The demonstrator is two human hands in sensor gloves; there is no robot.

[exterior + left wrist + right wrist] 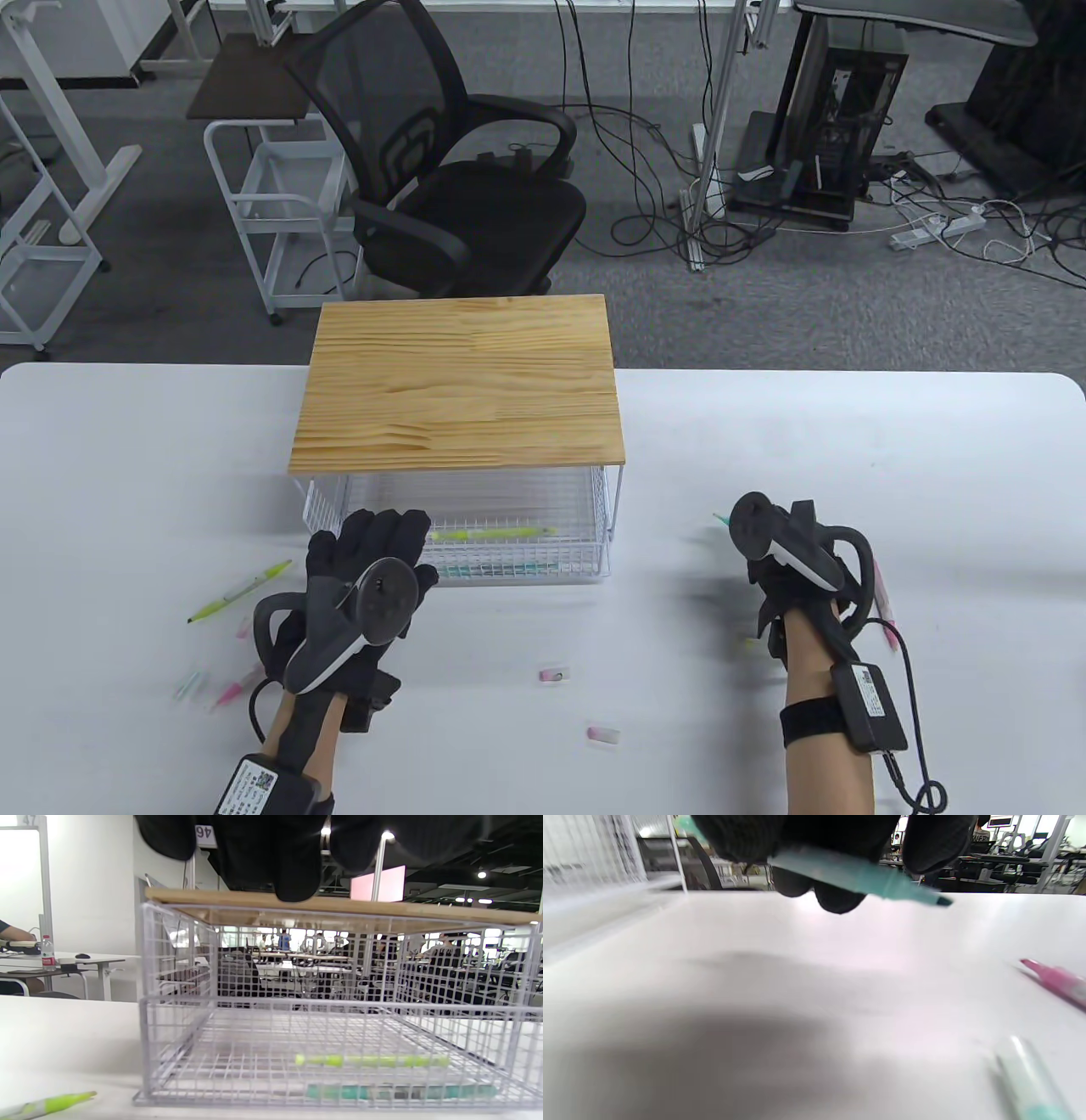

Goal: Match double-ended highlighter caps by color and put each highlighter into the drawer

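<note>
A teal highlighter [852,874] is pinched by the right hand [785,552], well right of the drawer [509,556]. Its long axis points drawerward. The left hand [373,560] is held flat, fingers straight, at the drawer front.

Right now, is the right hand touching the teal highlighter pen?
Touching. In the right wrist view the right hand has its gloved fingers curled around the teal highlighter pen, holding it clear above the white table.

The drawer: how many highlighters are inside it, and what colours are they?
Yellow-green highlighter: 1
Teal highlighter: 1
Total in the drawer: 2
Not counted: the held teal highlighter, outside the drawer in the right hand.
</note>
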